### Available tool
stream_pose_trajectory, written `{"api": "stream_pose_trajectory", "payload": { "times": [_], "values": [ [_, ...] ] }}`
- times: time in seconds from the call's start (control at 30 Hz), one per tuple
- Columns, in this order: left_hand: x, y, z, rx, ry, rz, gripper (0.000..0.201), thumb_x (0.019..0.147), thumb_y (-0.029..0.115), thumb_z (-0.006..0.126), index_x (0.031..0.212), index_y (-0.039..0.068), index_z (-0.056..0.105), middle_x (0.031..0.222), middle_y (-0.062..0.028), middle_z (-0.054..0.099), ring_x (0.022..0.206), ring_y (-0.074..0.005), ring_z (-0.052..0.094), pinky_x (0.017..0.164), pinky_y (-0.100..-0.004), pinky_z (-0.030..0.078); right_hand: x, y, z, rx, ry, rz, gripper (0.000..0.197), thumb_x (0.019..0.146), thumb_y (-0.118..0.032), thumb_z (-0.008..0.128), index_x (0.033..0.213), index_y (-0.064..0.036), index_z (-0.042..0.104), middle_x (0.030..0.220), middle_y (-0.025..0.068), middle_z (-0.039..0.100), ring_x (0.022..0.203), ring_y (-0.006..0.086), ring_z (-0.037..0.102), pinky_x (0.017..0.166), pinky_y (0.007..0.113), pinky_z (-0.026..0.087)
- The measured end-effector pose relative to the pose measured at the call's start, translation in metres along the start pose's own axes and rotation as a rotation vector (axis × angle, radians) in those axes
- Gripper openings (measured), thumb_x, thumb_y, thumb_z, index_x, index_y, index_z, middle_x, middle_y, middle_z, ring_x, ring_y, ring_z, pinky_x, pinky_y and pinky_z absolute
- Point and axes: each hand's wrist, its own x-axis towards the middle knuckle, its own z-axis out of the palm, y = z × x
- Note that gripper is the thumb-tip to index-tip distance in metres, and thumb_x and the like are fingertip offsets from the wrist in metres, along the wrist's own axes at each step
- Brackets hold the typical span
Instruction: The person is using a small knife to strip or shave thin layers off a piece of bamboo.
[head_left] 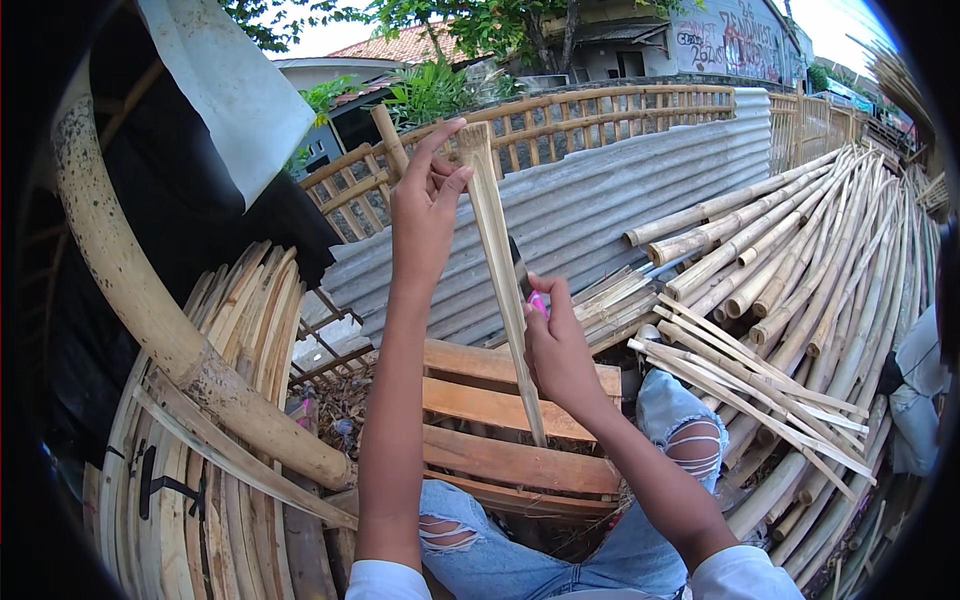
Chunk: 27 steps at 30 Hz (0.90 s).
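I see my left hand point(425, 205) raised high, fingers pinched together on the top end of a long bamboo strip point(500, 270) that slants down toward my knees. My right hand point(557, 345) is closed around a knife with a pink handle point(537, 302), its dark blade point(519, 268) lying against the strip's right edge about halfway down. The strip's lower tip ends over the wooden slats point(500, 410) in front of my legs.

Room to move is tight. A thick curved bamboo pole point(150, 310) and bent strips point(230, 400) crowd the left; a heap of bamboo poles point(800, 260) and loose split strips point(760, 390) fills the right. Ahead, a corrugated metal sheet point(600, 200) leans against a bamboo fence point(600, 110).

A white sheet point(225, 85) hangs at upper left. Far back, a wall with painted graffiti point(725, 40) stands at upper right.
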Motion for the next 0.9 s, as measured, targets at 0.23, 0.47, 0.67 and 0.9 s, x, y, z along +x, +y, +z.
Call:
{"api": "stream_pose_trajectory", "payload": {
  "times": [0.23, 0.47, 0.67, 0.9],
  "values": [
    [0.005, -0.006, 0.002, 0.015, -0.021, -0.024, 0.043, 0.091, 0.003, 0.056, 0.133, 0.010, 0.050, 0.076, 0.0033, 0.043, 0.071, -0.0039, 0.045, 0.068, -0.0189, 0.043, -0.068, 0.131, 0.008, -0.097, -0.036, 0.391, 0.026, 0.096, -0.015, 0.037, 0.119, -0.0041, 0.038, 0.077, 0.0255, 0.058, 0.069, 0.0375, 0.061, 0.064, 0.045, 0.044],
    [0.003, 0.012, 0.005, 0.095, -0.019, 0.053, 0.046, 0.085, 0.007, 0.065, 0.129, 0.010, 0.052, 0.071, 0.0032, 0.047, 0.067, -0.0034, 0.047, 0.063, -0.0199, 0.043, 0.052, -0.052, -0.013, -0.005, -0.040, 0.013, 0.027, 0.096, -0.013, 0.040, 0.120, -0.0032, 0.037, 0.073, 0.0201, 0.056, 0.064, 0.0281, 0.057, 0.061, 0.041, 0.042],
    [0.014, 0.013, 0.014, 0.130, 0.033, -0.005, 0.037, 0.078, 0.007, 0.073, 0.112, 0.006, 0.057, 0.069, 0.0014, 0.048, 0.062, -0.0048, 0.046, 0.057, -0.0216, 0.041, 0.058, -0.068, -0.014, -0.031, -0.006, -0.126, 0.024, 0.096, -0.013, 0.039, 0.118, -0.0023, 0.038, 0.078, 0.0242, 0.057, 0.072, 0.0383, 0.060, 0.066, 0.043, 0.043],
    [0.015, 0.022, 0.011, 0.221, 0.017, -0.034, 0.039, 0.077, 0.008, 0.074, 0.111, 0.006, 0.056, 0.067, 0.0013, 0.042, 0.060, -0.0069, 0.040, 0.054, -0.0236, 0.038, 0.052, -0.063, -0.014, -0.059, -0.050, -0.127, 0.025, 0.097, -0.014, 0.037, 0.119, -0.0024, 0.036, 0.077, 0.0270, 0.056, 0.076, 0.0437, 0.060, 0.067, 0.047, 0.043]
  ]
}}
